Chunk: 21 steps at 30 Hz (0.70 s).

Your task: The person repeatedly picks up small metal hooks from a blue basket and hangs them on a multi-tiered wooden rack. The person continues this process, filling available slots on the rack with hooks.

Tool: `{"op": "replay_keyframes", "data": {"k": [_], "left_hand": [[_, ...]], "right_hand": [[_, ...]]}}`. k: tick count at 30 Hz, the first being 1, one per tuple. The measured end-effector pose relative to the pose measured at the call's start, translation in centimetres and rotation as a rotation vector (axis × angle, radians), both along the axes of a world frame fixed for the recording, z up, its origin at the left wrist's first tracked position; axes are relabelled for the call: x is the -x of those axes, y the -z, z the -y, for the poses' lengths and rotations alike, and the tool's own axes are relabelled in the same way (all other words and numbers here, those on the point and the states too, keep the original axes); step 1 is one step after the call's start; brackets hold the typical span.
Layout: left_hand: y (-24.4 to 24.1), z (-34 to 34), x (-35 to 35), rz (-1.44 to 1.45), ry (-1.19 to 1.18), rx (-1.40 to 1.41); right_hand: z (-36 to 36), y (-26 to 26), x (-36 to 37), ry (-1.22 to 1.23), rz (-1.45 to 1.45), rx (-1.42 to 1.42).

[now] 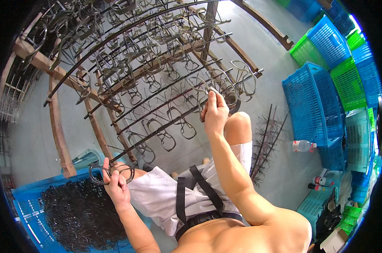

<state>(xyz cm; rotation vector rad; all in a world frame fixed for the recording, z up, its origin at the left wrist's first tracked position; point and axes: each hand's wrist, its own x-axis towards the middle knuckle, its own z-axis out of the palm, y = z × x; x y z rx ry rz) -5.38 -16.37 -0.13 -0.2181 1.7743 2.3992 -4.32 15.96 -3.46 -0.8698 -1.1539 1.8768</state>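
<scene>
Between the thumb and fingers of my left hand [117,188] is a dark eyeglass frame [97,177], held above the blue basket's near corner. My right hand [215,110] is raised at the right end of the rack's front rods, pinching a grey eyeglass frame [201,109]; my fingers cover part of it. More grey frames [246,79] hang close beyond that hand. Along the nearest black rod [165,126], several frames [164,137] dangle from small wire hooks. The basket [26,218] at my left is heaped with black eyeglass frames [80,215].
A wooden rack [61,126] carries several rows of hanging frames. Hooked rods [266,142] lie on the floor beside my right knee. Stacked blue crates [304,98] and green crates [349,82] line the right side, with a plastic bottle [304,145] nearby.
</scene>
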Motion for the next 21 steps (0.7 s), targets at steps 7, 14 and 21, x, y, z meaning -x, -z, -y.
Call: {"op": "replay_keyframes", "data": {"k": [7,14,21], "left_hand": [[1.2,0.0,1.9,0.084,0.147,-0.188],[0.8,-2.3,0.9,0.082,-0.015,0.069],[0.6,-3.7,0.2,0.051,-0.076,0.174]], "right_hand": [[-1.2,-0.4,-0.1,-0.121,-0.001,0.116],[-1.3,-0.4,0.0,-0.126,0.032,0.093],[-0.8,-1.1,-0.1,-0.096,0.113,0.055]]}}
